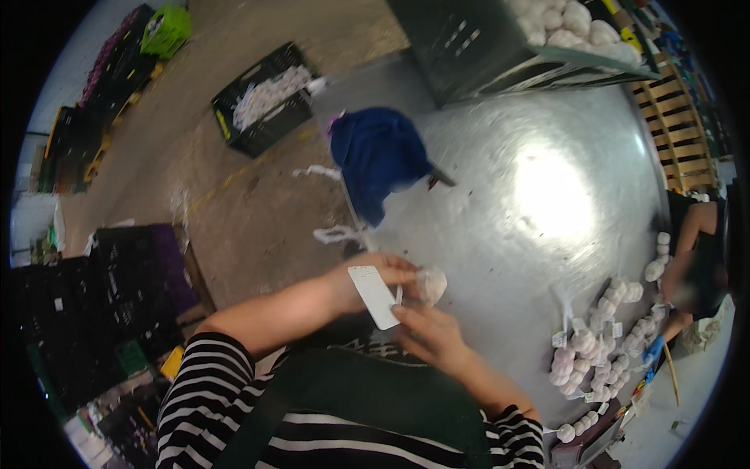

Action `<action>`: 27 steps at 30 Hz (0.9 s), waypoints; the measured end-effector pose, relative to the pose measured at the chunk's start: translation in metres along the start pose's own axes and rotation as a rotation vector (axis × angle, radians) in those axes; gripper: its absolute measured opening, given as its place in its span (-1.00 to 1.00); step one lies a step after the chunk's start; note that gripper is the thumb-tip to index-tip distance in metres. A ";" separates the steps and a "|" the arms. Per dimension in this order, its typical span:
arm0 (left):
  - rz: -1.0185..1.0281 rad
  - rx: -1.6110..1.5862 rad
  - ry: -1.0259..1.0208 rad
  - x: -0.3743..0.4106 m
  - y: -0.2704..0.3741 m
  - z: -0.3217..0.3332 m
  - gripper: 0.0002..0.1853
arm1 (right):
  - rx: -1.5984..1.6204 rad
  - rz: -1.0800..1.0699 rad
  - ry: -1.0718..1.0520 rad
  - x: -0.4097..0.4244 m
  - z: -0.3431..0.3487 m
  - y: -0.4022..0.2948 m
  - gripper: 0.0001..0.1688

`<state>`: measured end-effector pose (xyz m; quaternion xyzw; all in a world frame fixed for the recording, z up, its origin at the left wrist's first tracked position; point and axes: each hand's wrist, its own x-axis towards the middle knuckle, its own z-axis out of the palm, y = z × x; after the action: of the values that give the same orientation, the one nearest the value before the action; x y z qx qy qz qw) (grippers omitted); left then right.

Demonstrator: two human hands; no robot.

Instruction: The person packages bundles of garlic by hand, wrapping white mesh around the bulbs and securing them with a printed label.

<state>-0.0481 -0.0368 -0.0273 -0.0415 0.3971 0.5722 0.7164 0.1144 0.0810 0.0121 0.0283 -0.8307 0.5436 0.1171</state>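
Note:
My left hand [384, 272] is over the near edge of the metal table [469, 234], its fingers around one side of a netted white garlic bulb [432, 285]. My right hand [433, 337] is just below, with thumb and fingertips at the lower corner of a blank-looking white card [374, 298]. The card covers part of my left palm. A thin white strip [399, 295] shows between the card and the bulb. Beyond my hands, a dark blue cloth [378, 155] hangs over the table's left edge.
Several netted garlic strings [586, 357] lie at the right, beside another person [697, 264] wearing a blue glove [653, 350]. A large dark crate [469, 50] of garlic bulbs [565, 23] stands at the table's far end. A black crate [272, 126] stands left of the table. Stacked black crates [88, 305] are further left.

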 end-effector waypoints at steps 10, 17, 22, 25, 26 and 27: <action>0.201 0.307 0.590 -0.072 -0.027 -0.055 -0.73 | 0.078 -0.049 -0.026 -0.001 0.028 0.009 -0.68; 0.179 0.041 0.684 -0.075 -0.043 -0.057 -0.64 | -0.331 -0.240 -0.052 0.022 0.057 0.044 -0.66; 0.163 -0.242 0.545 -0.067 -0.057 -0.066 -0.79 | -0.371 -0.299 -0.049 0.036 0.064 0.054 -0.64; 0.298 -0.255 0.610 -0.062 -0.056 -0.061 -0.81 | -0.402 -0.316 -0.014 0.043 0.063 0.053 -0.64; 0.337 -0.262 0.646 -0.063 -0.054 -0.057 -0.81 | -0.429 -0.325 0.010 0.048 0.062 0.049 -0.65; 0.359 -0.236 0.674 -0.064 -0.052 -0.052 -0.81 | -0.454 -0.332 0.034 0.053 0.061 0.046 -0.66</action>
<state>-0.0325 -0.1319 -0.0440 -0.2390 0.5424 0.6843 0.4248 0.0453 0.0483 -0.0402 0.1280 -0.9130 0.3175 0.2218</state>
